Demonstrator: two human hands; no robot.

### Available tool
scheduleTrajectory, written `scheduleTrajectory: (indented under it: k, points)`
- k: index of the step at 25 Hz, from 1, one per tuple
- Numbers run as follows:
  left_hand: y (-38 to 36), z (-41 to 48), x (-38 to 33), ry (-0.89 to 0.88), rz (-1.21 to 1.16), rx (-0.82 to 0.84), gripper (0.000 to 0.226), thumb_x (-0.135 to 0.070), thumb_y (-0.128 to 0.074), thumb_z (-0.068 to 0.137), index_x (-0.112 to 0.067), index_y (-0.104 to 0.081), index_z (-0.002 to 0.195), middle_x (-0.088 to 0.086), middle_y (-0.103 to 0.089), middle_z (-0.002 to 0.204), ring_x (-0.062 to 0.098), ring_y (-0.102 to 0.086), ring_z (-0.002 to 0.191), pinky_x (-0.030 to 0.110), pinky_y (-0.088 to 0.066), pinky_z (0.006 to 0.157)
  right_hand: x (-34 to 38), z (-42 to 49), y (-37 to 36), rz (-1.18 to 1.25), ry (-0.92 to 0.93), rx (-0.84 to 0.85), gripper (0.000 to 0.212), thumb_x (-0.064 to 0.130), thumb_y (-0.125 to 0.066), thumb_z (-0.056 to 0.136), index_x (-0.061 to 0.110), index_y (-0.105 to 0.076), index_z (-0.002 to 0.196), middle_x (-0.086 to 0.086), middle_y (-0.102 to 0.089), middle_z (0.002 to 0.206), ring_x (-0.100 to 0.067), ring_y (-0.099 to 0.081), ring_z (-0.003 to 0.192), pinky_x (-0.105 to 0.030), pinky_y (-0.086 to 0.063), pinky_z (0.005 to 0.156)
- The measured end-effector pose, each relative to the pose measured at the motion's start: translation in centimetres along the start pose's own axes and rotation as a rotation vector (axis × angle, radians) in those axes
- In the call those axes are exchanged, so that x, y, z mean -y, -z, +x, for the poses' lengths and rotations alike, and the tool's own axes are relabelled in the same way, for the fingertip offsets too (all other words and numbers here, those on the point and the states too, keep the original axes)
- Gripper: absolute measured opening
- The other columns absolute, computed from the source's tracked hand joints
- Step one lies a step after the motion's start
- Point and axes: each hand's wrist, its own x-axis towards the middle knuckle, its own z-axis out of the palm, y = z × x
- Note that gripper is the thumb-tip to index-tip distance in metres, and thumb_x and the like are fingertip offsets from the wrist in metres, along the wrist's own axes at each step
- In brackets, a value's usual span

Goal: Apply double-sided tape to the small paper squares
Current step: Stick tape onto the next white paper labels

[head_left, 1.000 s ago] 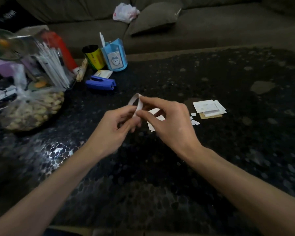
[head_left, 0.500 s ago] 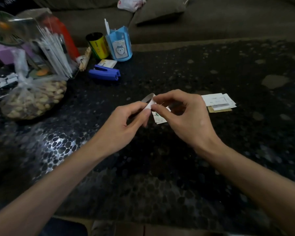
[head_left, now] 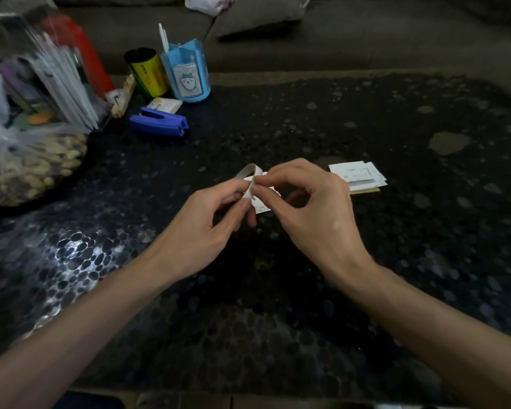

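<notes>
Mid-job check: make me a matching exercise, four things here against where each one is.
1 tape strip
2 blue stapler
3 paper stack
4 bag of peanuts

A at the table's left edge
B held between left hand and right hand
C near the blue pen holder
D lying flat, right of the right hand

Pairs: 1-B, 2-C, 3-D, 4-A

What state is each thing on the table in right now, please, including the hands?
Tape, curled in a loop between both hands.
Left hand, pinches the tape.
Right hand, pinches the tape's end.
Paper stack, lying flat, untouched.
Stapler, closed, lying flat.
Holder, upright.
Can, upright, open-topped.
</notes>
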Motion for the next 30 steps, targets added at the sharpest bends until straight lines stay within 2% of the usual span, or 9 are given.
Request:
scheduleTrajectory:
  k: [3,6,11,14,17,19,23,28,30]
  points:
    - [0.0,0.1,0.3,-0.004,0.014,-0.012,0.024,-0.015,-0.049,0.109,-0.030,-0.065,0.119,-0.003,-0.064,0.081,0.017,-0.062,0.078,0.032,-0.049,0.071,0.1,0.1,0.0,0.003,-0.010,-0.002,0.008,0.024,-0.083,0.091,0.020,-0.083,0.098,0.012,-0.073,0.094,-0.008,-0.069,0.081,-0.025,-0.055,0.070]
    - [-0.1,0.2,0.5,-0.007,0.019,-0.025,0.020,-0.017,-0.048,0.108,-0.021,-0.067,0.115,-0.003,-0.061,0.079,0.018,-0.060,0.076,0.040,-0.048,0.071,0.3,0.2,0.0,0.001,-0.014,0.013,0.011,0.025,-0.083,0.090,0.021,-0.080,0.099,0.012,-0.073,0.090,-0.007,-0.069,0.080,-0.022,-0.055,0.070]
    - [-0.3,0.4,0.7,-0.019,0.025,-0.051,0.021,-0.016,-0.047,0.109,-0.017,-0.067,0.114,-0.002,-0.059,0.075,0.010,-0.055,0.070,0.028,-0.044,0.068,-0.1,0.1,-0.1,-0.053,0.005,-0.022,0.028,0.032,-0.083,0.090,0.023,-0.078,0.117,0.013,-0.073,0.107,-0.005,-0.068,0.090,-0.024,-0.056,0.075]
    - [-0.3,0.3,0.8,-0.010,0.015,-0.051,0.021,-0.017,-0.048,0.109,-0.019,-0.068,0.113,-0.004,-0.061,0.075,0.009,-0.057,0.071,0.022,-0.043,0.069,-0.4,-0.1,-0.5,-0.125,0.054,-0.047,0.022,0.034,-0.081,0.092,0.022,-0.082,0.111,0.013,-0.074,0.112,-0.006,-0.066,0.095,-0.034,-0.057,0.084]
    - [-0.2,0.2,0.8,-0.005,0.009,-0.052,0.022,-0.016,-0.049,0.109,-0.021,-0.069,0.117,-0.004,-0.063,0.077,0.010,-0.059,0.072,0.020,-0.043,0.069,-0.3,-0.1,-0.5,-0.109,0.055,-0.036,0.013,0.031,-0.082,0.092,0.023,-0.083,0.103,0.014,-0.073,0.106,-0.006,-0.065,0.093,-0.032,-0.056,0.080]
    - [-0.2,0.2,0.7,-0.006,0.012,-0.051,0.022,-0.016,-0.050,0.109,-0.022,-0.069,0.118,-0.004,-0.065,0.078,0.012,-0.061,0.074,0.023,-0.046,0.069,-0.1,0.1,-0.3,-0.042,0.010,0.005,0.010,0.029,-0.082,0.091,0.023,-0.081,0.100,0.013,-0.070,0.101,-0.007,-0.065,0.091,-0.030,-0.056,0.075]
    - [-0.1,0.1,0.5,0.003,0.053,-0.085,0.020,-0.020,-0.051,0.109,-0.026,-0.070,0.113,-0.003,-0.064,0.078,0.018,-0.064,0.076,0.044,-0.052,0.072,0.0,1.0,0.3,0.001,-0.037,0.131,0.006,0.028,-0.077,0.095,0.026,-0.074,0.100,0.013,-0.066,0.102,-0.006,-0.066,0.096,-0.026,-0.057,0.077]
    - [0.2,0.3,0.6,0.026,0.148,-0.124,0.021,-0.028,-0.049,0.108,-0.039,-0.065,0.101,-0.005,-0.061,0.075,0.017,-0.059,0.070,0.047,-0.048,0.067,-0.1,1.5,0.1,0.121,-0.178,0.255,0.008,0.029,-0.073,0.098,0.023,-0.075,0.103,0.004,-0.067,0.112,-0.008,-0.067,0.102,-0.035,-0.058,0.090]
    - [0.5,0.2,0.6,0.036,0.170,-0.134,0.018,-0.031,-0.050,0.107,-0.038,-0.066,0.101,-0.009,-0.061,0.074,0.016,-0.060,0.071,0.036,-0.049,0.064,0.0,1.4,0.0,0.178,-0.212,0.254,0.008,0.028,-0.074,0.098,0.022,-0.077,0.102,0.002,-0.070,0.113,-0.009,-0.069,0.102,-0.036,-0.058,0.093]
